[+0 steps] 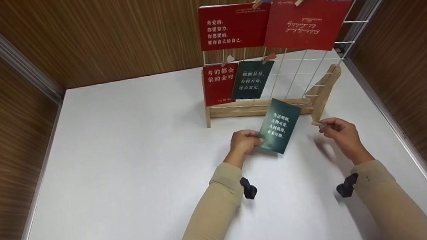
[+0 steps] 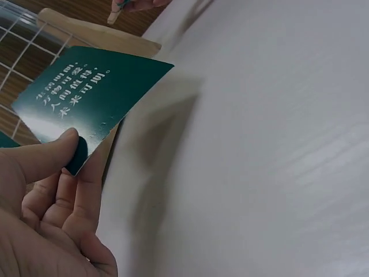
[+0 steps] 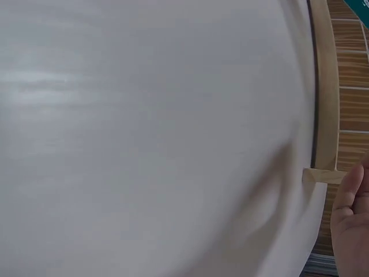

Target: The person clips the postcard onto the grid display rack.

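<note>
My left hand (image 1: 244,142) pinches a dark green card (image 1: 280,126) with white printed characters at its lower left corner, thumb on the front. In the left wrist view, the thumb presses the card's (image 2: 86,98) near corner and the card is tilted above the white surface. Over on the right, my right hand (image 1: 342,135) pinches a small wooden clothespin (image 1: 315,123) between thumb and fingers, close to the front end of the rack's wooden foot (image 1: 322,93). The right wrist view shows the clothespin's tip (image 3: 314,175) beside the fingers, the rest being hidden by them.
A white wire rack (image 1: 299,74) on a wooden base stands at the back right. Two large red cards (image 1: 234,26) hang along its top; a small red card (image 1: 220,86) and a green card (image 1: 252,80) hang below, all clipped. Wood-grain walls (image 1: 111,32) border the white table (image 1: 123,164).
</note>
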### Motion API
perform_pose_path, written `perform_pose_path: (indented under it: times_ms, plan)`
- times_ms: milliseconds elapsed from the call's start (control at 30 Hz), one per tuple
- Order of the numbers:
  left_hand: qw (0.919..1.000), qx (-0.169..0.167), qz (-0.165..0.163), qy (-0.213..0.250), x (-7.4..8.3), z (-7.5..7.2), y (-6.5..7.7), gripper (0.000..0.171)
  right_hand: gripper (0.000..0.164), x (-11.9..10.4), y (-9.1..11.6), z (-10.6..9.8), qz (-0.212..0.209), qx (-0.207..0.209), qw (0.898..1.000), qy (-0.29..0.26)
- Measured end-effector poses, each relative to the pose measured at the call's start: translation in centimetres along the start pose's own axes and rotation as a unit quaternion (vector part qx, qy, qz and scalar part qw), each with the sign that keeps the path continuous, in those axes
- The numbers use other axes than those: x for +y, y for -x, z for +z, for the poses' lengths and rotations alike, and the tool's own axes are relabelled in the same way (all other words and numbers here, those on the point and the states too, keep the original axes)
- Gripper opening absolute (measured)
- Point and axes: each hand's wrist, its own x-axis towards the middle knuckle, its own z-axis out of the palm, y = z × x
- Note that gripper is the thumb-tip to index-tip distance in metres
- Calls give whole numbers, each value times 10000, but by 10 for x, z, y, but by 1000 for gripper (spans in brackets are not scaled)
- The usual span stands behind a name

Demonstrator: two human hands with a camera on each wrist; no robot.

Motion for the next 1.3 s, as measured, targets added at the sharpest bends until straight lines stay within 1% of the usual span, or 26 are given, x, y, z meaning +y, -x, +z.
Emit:
perform_pose_path:
  times_ms: [100, 300, 433, 533, 633, 800, 900, 1067, 1167, 1300]
  plan:
    - [9993, 73, -105, 341, 5, 0, -3, 16, 27, -3, -4, -2, -16, 62, 9995, -297]
    - [9957, 183, -467, 777, 15, 2, -7, 16, 32, -10, -10, -4, -160, 133, 9985, -513]
    - [9923, 223, -594, 1064, 20, 5, -8, 15, 33, -14, -14, -3, -348, 200, 9966, -714]
    - [9893, 192, -566, 1328, 23, 6, -8, 15, 33, -18, -18, -2, -469, 271, 9941, -943]
    - [9862, 157, -530, 1557, 26, 7, -7, 15, 30, -23, -22, -1, -480, 385, 9911, -1180]
    - [9840, 153, -478, 1710, 34, 9, -6, 16, 22, -33, -28, 0, -455, 600, 9864, -1464]
    - [9830, 116, -420, 1785, 38, 10, -7, 17, 23, -41, -32, 1, -559, 641, 9840, -1564]
    - [9814, 92, -393, 1876, 45, 14, -9, 17, 32, -56, -39, 5, -789, 709, 9824, -1539]
    - [9804, 89, -357, 1934, 49, 15, -10, 17, 31, -65, -43, 6, -881, 766, 9820, -1482]
    - [9803, 120, -291, 1950, 55, 17, -10, 17, 28, -79, -51, 9, -961, 870, 9854, -1102]
